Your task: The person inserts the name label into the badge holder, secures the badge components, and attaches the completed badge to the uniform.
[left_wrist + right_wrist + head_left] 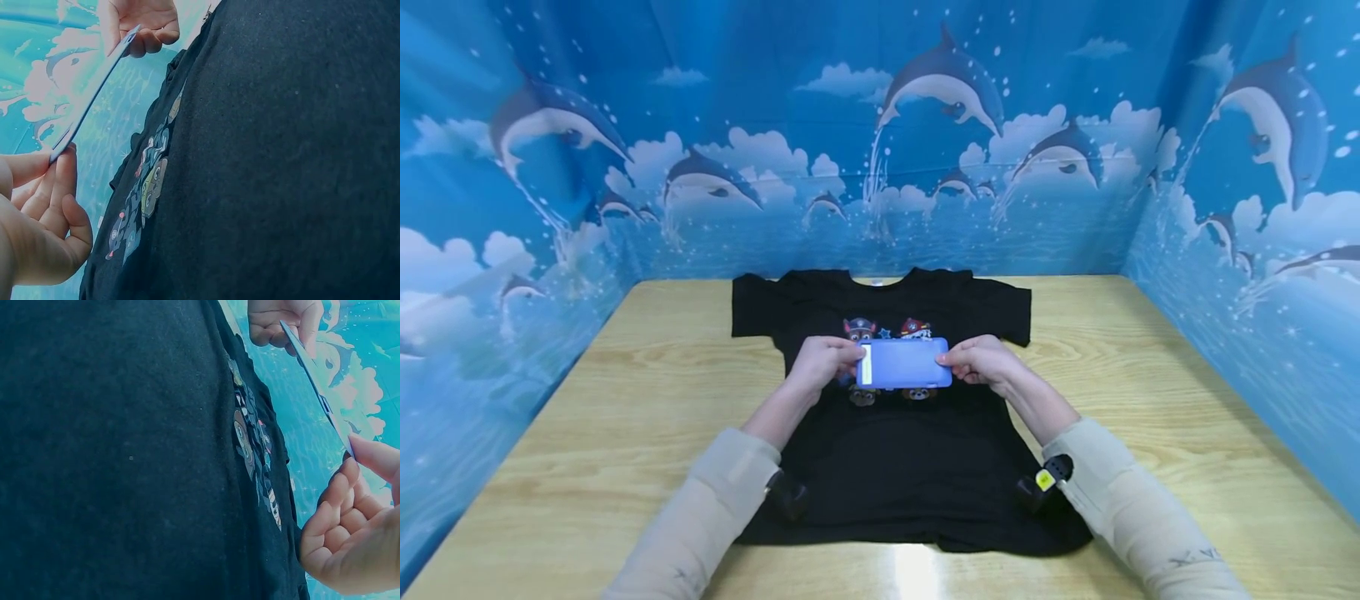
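Note:
A thin blue phone case (904, 363) with rounded corners and a white strip at its left end is held up lengthwise over the shirt. My left hand (822, 363) pinches its left end between thumb and fingers. On the opposite end, the thumb and fingers of my right hand (985, 363) pinch the right edge. Both wrist views show the phone case (94, 100) nearly edge-on, raised above the cloth. Beneath lies a black T-shirt (895, 467), spread out with its neck at the far side. Its printed cartoon dogs (861, 327) are partly hidden behind the phone case.
The shirt lies on a light wooden table (647, 392). Blue curtains with dolphins (940, 92) stand along the table's back and both sides. A dark band with a yellow tag (1047, 478) is worn on my right wrist over a pale sleeve.

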{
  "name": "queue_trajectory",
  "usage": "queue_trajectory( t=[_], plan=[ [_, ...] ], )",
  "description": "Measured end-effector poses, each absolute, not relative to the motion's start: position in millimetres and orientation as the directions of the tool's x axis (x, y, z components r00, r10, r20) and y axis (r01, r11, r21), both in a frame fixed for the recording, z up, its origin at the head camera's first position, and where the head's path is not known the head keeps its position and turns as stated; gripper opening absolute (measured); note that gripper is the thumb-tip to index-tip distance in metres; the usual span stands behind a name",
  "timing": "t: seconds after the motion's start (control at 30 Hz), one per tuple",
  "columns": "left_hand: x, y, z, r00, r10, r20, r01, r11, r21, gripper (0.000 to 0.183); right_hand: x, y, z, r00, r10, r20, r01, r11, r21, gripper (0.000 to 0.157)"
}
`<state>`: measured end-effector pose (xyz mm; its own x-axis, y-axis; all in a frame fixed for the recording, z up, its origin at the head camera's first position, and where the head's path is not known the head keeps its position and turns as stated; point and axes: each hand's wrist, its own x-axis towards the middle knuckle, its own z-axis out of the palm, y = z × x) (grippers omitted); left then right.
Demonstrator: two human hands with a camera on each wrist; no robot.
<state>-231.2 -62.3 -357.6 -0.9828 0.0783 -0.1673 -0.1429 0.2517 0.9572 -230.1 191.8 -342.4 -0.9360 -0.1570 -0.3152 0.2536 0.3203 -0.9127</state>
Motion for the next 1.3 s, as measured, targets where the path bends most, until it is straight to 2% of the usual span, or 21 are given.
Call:
queue_trajectory(
  t=[0.37, 0.73, 1.1, 1.3],
  plan=[
    [-233.2, -62.0, -357.9, -0.983, 0.086, -0.160, -0.133, 0.261, 0.956, 0.021, -233.2, 189.9, -343.4, -0.940, -0.148, -0.309, 0.249, 0.321, -0.914, 0.015],
    [-236.9, -60.0, -357.5, -0.984, 0.096, -0.149, -0.118, 0.272, 0.955, 0.021, -234.1, 187.6, -346.2, -0.949, -0.073, -0.308, 0.253, 0.409, -0.877, 0.022],
    [-239.7, -62.2, -360.6, -0.983, 0.102, -0.155, -0.125, 0.252, 0.960, 0.021, -236.8, 184.0, -342.5, -0.946, -0.080, -0.315, 0.244, 0.465, -0.851, 0.023],
    [-237.4, -62.7, -361.2, -0.981, 0.118, -0.155, -0.125, 0.231, 0.965, 0.023, -235.0, 186.8, -343.6, -0.936, -0.134, -0.325, 0.242, 0.424, -0.873, 0.019]
  ],
)
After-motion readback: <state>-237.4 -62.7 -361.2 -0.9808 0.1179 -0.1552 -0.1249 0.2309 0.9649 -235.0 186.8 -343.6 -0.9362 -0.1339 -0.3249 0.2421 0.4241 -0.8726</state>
